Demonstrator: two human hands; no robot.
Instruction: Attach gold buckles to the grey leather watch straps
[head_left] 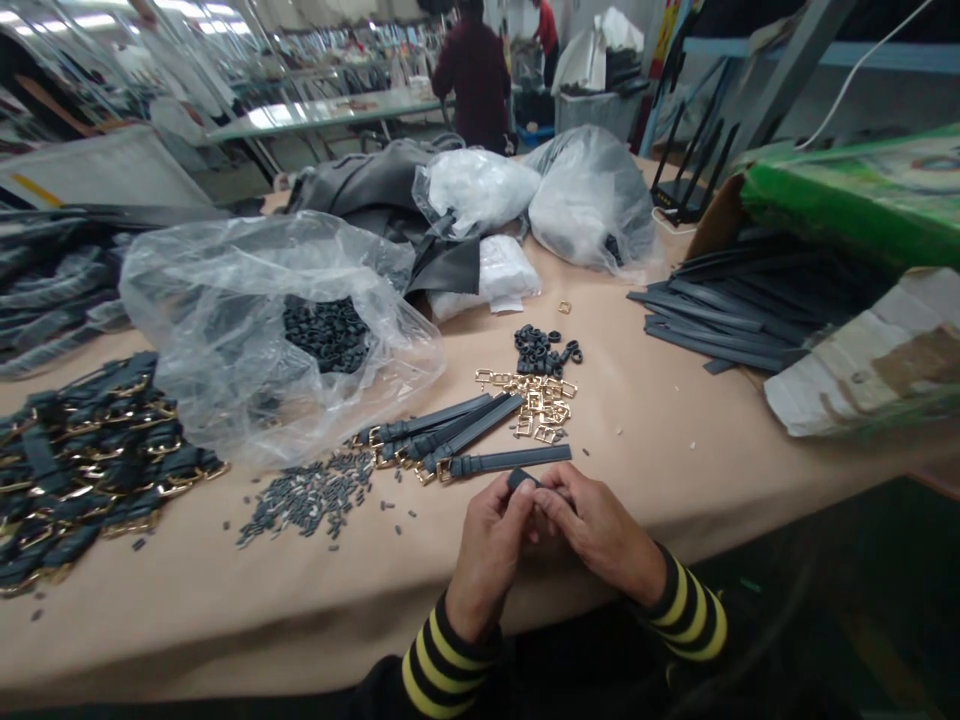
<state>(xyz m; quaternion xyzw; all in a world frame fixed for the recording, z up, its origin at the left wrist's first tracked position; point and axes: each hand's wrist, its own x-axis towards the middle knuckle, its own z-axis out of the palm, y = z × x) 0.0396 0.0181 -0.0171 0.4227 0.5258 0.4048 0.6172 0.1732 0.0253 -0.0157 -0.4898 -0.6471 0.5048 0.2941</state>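
Note:
At the table's front edge, my left hand and my right hand are closed together on a dark strap. Only its upper end shows above the fingers; the rest is hidden. Just beyond my hands lie several dark straps with gold buckles. Behind those is a heap of loose gold buckles, with small black loops next to it. Many small dark pieces are scattered to the left of the straps.
A clear plastic bag of black loops stands at the left, beside a pile of buckled straps. White-filled bags sit at the back. Flat dark strips spill from a green box at the right. A person stands behind.

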